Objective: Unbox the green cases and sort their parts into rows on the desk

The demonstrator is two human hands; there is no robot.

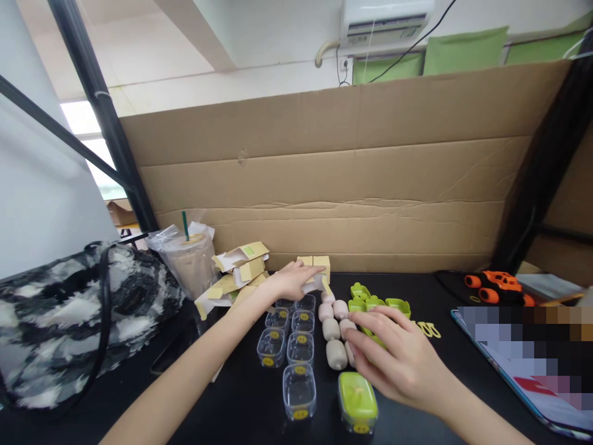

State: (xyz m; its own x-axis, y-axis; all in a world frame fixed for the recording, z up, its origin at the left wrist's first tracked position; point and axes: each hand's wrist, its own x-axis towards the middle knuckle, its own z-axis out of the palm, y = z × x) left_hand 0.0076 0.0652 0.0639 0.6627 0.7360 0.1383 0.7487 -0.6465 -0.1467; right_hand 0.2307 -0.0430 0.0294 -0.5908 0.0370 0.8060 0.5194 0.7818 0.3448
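Observation:
My left hand (pixel 294 281) reaches to the back of the table, its index finger stretched out beside small yellow cardboard boxes (pixel 320 264). A box flap with a white inner side (pixel 315 283) shows just under the fingers; the fingers' undersides are hidden. My right hand (pixel 401 355) hovers with fingers apart and slightly curled, near the beige rounded pieces (pixel 336 355), and covers part of them. Green lids (pixel 398 305) lie behind it. In front stands a clear container with a green lid (pixel 358 398). Several clear open containers (pixel 299 390) form two columns below my left arm.
Opened yellow boxes (pixel 241 272) are piled at the left, by a bagged drink cup (pixel 189 262) and a black-and-white bag (pixel 78 315). At the right are yellow ring-shaped pieces (pixel 428 329), an orange toy car (pixel 503 281) and a tablet-like device (pixel 519 371). Cardboard (pixel 333 179) walls the back.

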